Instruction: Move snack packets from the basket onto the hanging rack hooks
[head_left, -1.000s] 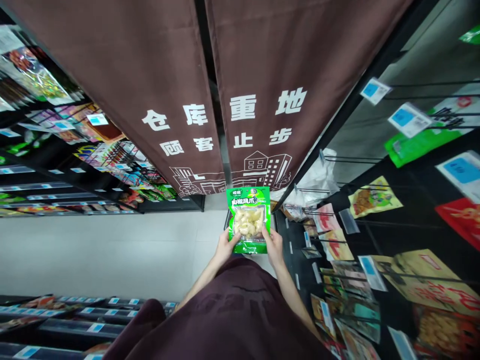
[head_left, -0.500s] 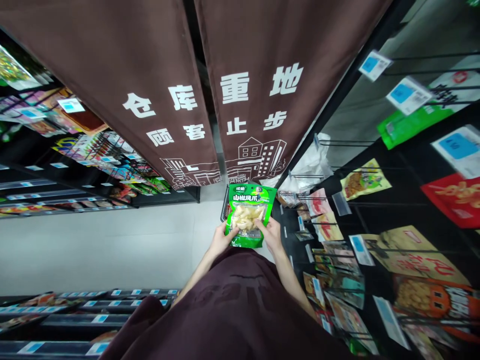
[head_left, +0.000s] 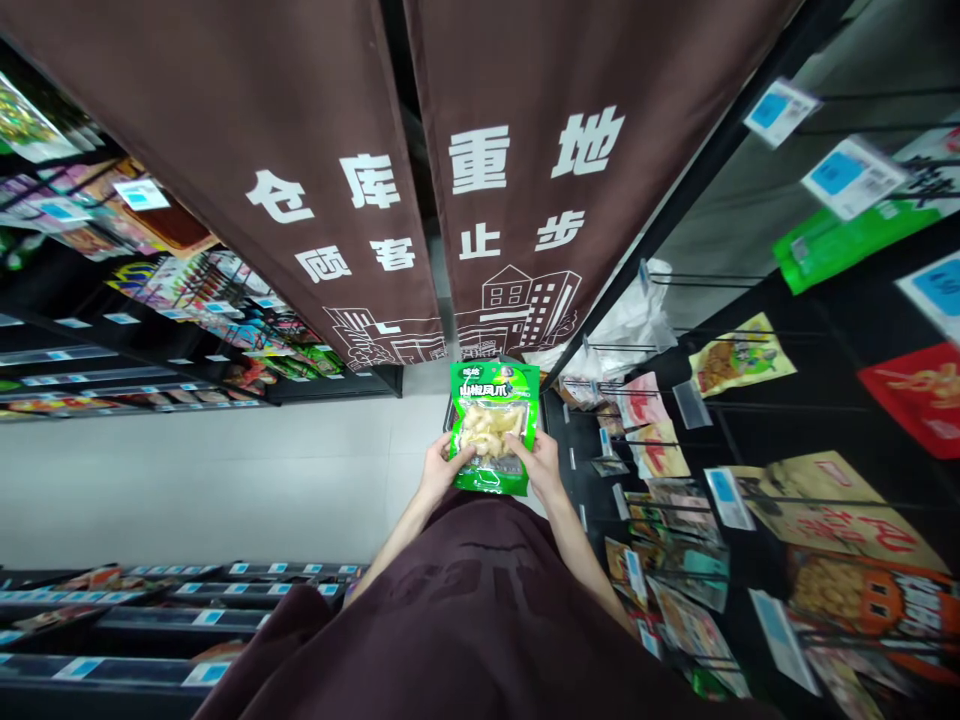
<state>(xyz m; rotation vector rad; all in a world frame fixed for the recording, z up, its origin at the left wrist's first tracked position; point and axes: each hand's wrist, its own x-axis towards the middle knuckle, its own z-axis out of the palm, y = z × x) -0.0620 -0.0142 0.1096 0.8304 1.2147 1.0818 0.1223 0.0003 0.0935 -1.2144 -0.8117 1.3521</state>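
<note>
A green bag of chicken feet (head_left: pixel 491 428) is held upright in front of my body, its printed face and clear window toward me. Pale pieces show through the window. My left hand (head_left: pixel 441 468) grips the bag's lower left side, thumb on the front. On the lower right side, my right hand (head_left: pixel 541 464) grips it the same way. The other fingers of both hands are hidden behind the bag. Part of a dark basket (head_left: pixel 448 415) shows behind the bag, mostly covered by it.
A brown curtain (head_left: pixel 300 110) with white lettering hangs ahead. To the right, a black rack carries hanging snack packets (head_left: pixel 742 358) and price tags (head_left: pixel 853 178). Stocked shelves (head_left: pixel 150 345) stand at the left, and a low shelf (head_left: pixel 157 620) at the lower left. Pale floor (head_left: pixel 225 490) lies between.
Both hands keep their grip. The bag has turned slightly and shifted a little left, and its pale contents look rearranged. The view has shifted slightly.
</note>
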